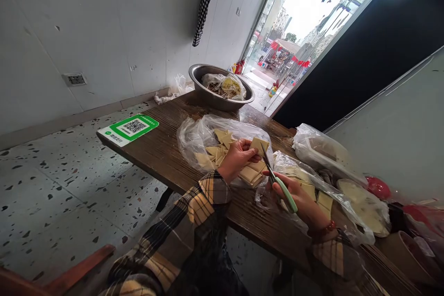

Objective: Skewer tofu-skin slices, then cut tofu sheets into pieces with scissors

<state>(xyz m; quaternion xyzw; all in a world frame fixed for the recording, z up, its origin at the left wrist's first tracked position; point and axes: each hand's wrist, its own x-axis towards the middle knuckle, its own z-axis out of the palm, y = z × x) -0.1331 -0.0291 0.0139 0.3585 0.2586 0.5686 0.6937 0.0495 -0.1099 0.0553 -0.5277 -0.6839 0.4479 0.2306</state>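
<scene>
Pinched in my left hand [240, 159] is a flat, pale yellow square sheet [258, 145], which looks like tofu skin. Green-handled scissors [284, 190] are gripped in my right hand [294, 194], their blades against the edge of that sheet. Below and to the left, cut triangular pieces [215, 151] lie on a clear plastic bag [189, 136]. A small stack of uncut squares [251, 174] sits just under my hands. To the right of my right hand, more squares [325, 202] rest in another clear bag [342, 203].
A metal basin [222, 101] holding bagged food and thin sticks stands at the far end of the wooden table [157, 159]. A green QR-code card [133, 127] lies at the left corner. Plastic-wrapped containers [326, 150] and a red round object [378, 188] crowd the right side.
</scene>
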